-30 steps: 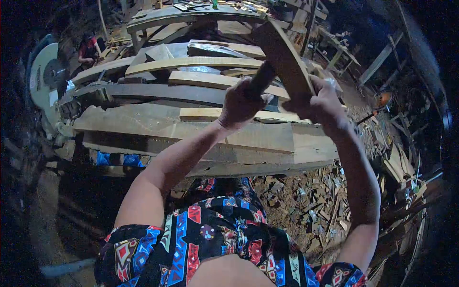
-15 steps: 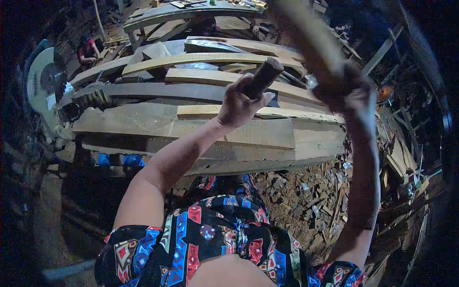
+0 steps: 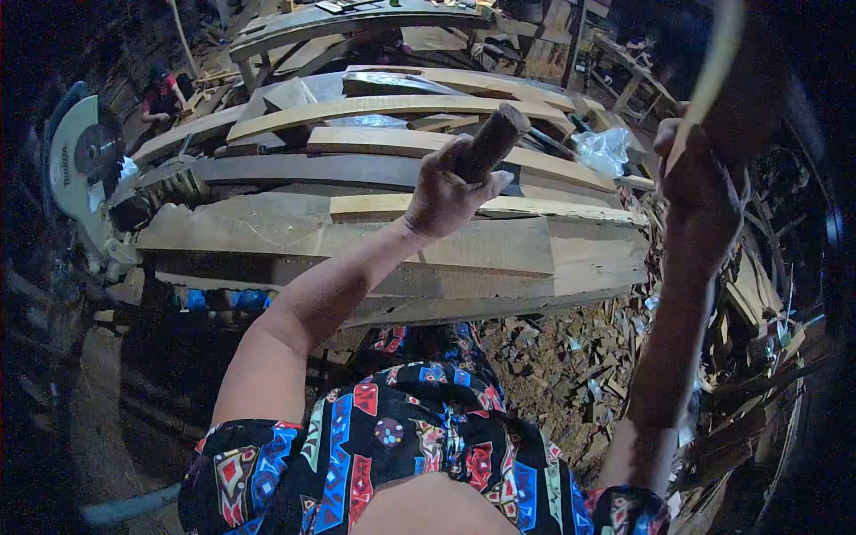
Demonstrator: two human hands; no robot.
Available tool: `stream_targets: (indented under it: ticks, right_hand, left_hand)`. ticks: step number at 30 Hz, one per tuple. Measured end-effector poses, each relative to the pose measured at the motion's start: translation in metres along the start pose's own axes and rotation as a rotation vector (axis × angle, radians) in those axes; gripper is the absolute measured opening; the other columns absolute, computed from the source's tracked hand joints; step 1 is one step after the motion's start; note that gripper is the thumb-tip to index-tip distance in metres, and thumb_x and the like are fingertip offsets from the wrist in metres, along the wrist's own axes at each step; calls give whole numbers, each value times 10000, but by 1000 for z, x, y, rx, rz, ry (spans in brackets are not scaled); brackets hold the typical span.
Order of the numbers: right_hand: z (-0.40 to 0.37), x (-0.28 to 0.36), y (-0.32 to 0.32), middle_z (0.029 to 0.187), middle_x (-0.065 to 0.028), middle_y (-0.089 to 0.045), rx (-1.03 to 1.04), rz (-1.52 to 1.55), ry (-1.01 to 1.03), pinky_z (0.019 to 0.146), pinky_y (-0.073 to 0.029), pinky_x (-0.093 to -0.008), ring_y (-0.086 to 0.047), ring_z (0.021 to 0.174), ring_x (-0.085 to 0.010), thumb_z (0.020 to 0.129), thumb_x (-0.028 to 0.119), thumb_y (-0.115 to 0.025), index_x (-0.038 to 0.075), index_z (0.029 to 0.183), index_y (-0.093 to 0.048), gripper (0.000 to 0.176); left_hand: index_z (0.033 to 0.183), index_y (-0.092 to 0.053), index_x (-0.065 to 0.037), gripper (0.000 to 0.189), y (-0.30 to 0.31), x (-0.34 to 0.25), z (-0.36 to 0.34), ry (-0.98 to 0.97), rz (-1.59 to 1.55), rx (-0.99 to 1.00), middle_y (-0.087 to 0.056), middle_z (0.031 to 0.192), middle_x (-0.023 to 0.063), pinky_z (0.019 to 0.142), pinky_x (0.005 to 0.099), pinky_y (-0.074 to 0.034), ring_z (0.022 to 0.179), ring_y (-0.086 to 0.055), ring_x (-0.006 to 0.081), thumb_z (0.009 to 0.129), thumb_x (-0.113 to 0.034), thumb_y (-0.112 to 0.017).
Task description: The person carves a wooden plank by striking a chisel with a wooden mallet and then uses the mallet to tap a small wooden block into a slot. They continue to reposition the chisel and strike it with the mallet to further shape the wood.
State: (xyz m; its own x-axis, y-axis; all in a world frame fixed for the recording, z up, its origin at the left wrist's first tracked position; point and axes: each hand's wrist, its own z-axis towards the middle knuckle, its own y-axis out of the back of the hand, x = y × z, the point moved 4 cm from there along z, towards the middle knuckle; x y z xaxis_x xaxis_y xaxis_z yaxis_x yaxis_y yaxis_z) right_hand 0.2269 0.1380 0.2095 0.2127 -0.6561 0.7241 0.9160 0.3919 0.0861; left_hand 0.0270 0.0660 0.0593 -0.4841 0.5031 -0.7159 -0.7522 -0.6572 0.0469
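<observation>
Workshop, stacked planks (image 3: 357, 236) — left grip (image 3: 446, 192) holds handle (image 3: 493, 138), right grip (image 3: 704, 192) slat (image 3: 713, 62)

Dark wood handle (image 3: 489, 143) tilted up-rt; pale curved strip (image 3: 703, 89) upright.

The handle (image 3: 489, 143) — dark, smooth-worn wood. The planks (image 3: 428, 245) are rough-sawn, matt timber; the strip (image 3: 716, 67) — pale, smooth wood. The bag (image 3: 604, 147) is glossy crinkled plastic, the saw (image 3: 76, 160) dull metal, the shirt (image 3: 401, 437) printed cloth.
</observation>
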Motion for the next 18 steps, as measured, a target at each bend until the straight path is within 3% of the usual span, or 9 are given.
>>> stream_targets:
  ticks: [1,3,4,7,10,12,14,16,18]
  right_hand:
    - [-4,-13,-5,799,-63,-595,68,68,30,537,-411,-212,-552,635,-118,712,311,-653,46,993,-561,397]
    - [-30,-63,-21,830,-69,-589,109,123,-171,605,-450,-255,-560,663,-142,705,289,-673,35,1024,-543,429]
    - [-35,-62,-38,790,-47,-583,274,57,-174,556,-437,-240,-541,620,-119,651,243,-719,41,971,-550,414]
    - [-35,-67,-41,686,0,-553,367,0,-287,465,-389,-204,-490,533,-72,593,205,-769,62,899,-557,400]
    - [-41,-100,-31,597,29,-513,223,20,-443,411,-337,-190,-439,459,-47,623,167,-743,87,865,-553,318]
    - [-57,-134,-35,601,18,-525,87,51,-492,409,-337,-193,-441,455,-50,646,154,-724,82,865,-552,288]
    - [-77,-167,-42,640,-11,-571,92,127,-564,423,-373,-198,-504,501,-71,683,123,-705,36,848,-567,232]
    - [-98,-203,-51,651,-23,-583,104,413,-501,430,-393,-207,-526,517,-82,677,135,-705,14,873,-563,271]
    - [-103,-211,-53,680,-42,-601,181,-157,-423,447,-421,-222,-551,539,-93,684,139,-688,-5,903,-554,295]
  left_hand:
    - [811,-520,-37,273,-2,-1,2,-51,134,16,-541,674,52,590,281,-439,600,-488,132,666,-151,-721]
    - [798,-513,-35,284,-3,4,4,-126,344,31,-534,668,56,593,284,-440,604,-489,132,660,-157,-728]
    - [793,-510,-35,289,-3,7,5,-151,418,28,-531,666,59,595,285,-440,606,-491,133,657,-160,-732]
    - [787,-508,-30,296,2,6,4,-212,499,-16,-537,680,54,602,281,-442,620,-498,123,660,-172,-735]
    - [801,-517,-22,303,18,-6,1,59,-49,-44,-558,712,24,604,265,-438,643,-493,96,669,-180,-738]
    - [818,-530,-28,258,29,4,-1,102,40,2,-550,687,-10,571,239,-437,614,-486,75,706,-164,-720]
    - [783,-524,-52,216,32,-2,-1,226,-272,-15,-514,637,-14,484,225,-405,532,-452,56,714,-148,-705]
    - [763,-513,-58,209,39,8,0,257,-232,71,-492,609,-21,444,212,-377,499,-437,42,713,-140,-699]
    - [746,-503,-66,211,40,11,1,262,-280,183,-473,584,-30,417,200,-354,476,-430,32,713,-138,-698]
